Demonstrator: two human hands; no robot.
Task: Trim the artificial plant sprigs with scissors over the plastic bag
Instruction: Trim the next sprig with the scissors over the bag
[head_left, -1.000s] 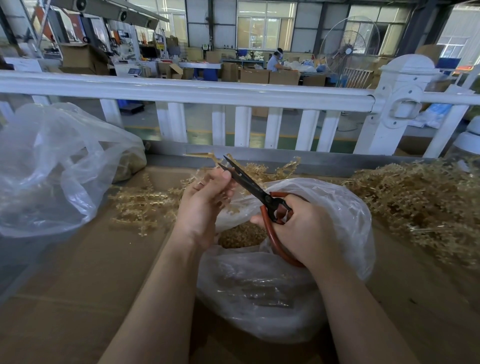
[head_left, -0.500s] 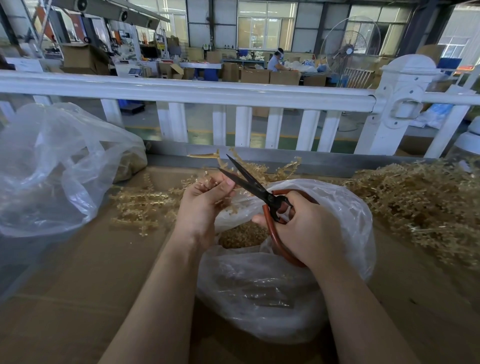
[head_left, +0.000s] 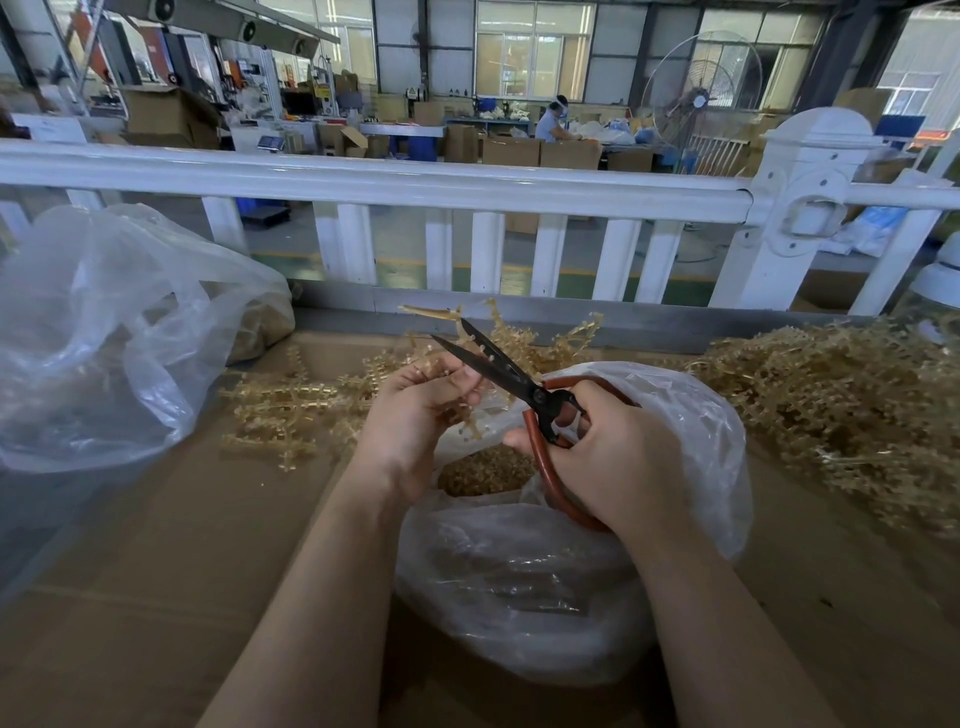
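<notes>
1. While the left hand (head_left: 415, 410) pinches a tan sprig (head_left: 470, 423) between curled fingers, the piece hangs just over the mouth of the plastic bag (head_left: 691, 431).
2. R hand (head_left: 618, 457) grips the scissors (head_left: 519, 384) by their red loop handles, fingers curled thru; dark blades are parted, tips pointing up-left, right beside the L fingertips.
3. Bag sits on the cardboard-covered table (head_left: 171, 561), center, w/ a heap of small tan cuttings (head_left: 485, 470) visible inside its opening.
4. Loose sprigs (head_left: 291, 410) lie on the table just left of & behind the L hand.
5. Big sprig pile (head_left: 841, 410) fills the right side, touching the bag's edge or nearly; can't tell which.
6. 2nd clear bag (head_left: 104, 332) is far left, well apart.
7. White railing (head_left: 374, 182) runs across behind the table.
</notes>
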